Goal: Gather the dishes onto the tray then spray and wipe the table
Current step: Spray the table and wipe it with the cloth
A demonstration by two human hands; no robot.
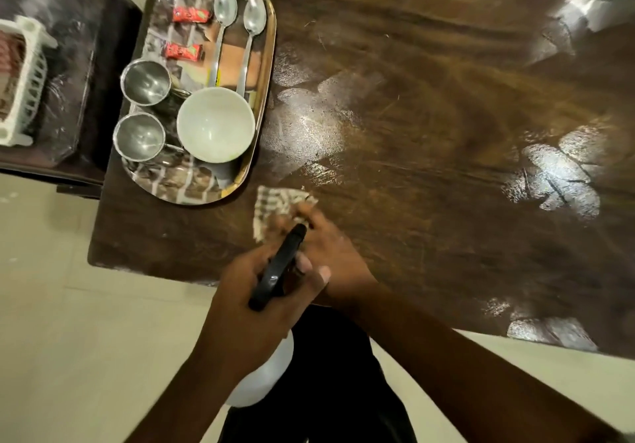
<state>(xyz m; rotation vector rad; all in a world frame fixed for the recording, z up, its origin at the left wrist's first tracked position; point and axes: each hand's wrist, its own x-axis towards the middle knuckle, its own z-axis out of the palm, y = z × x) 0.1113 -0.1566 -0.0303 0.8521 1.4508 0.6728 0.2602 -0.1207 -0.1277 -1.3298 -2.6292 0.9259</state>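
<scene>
A shiny steel tray [254, 154] lies at the left end of the dark wooden table [429, 116]. On it stand a white bowl [215, 125] and two steel cups [146, 82] [139, 137], beside two spoons [225, 13] [253, 20] and two red wrappers [190, 15] [182, 51]. My left hand [251, 305] grips a white spray bottle [264, 374] by its black trigger head [278, 267], near the table's front edge. My right hand [326, 246] presses a checked cloth [275, 205] on the table just below the tray.
A white plastic rack [24, 78] sits on a dark side table [86, 64] to the left. Pale floor tiles [68, 339] lie below the table's front edge. Wet streaks shine on the wood toward the right.
</scene>
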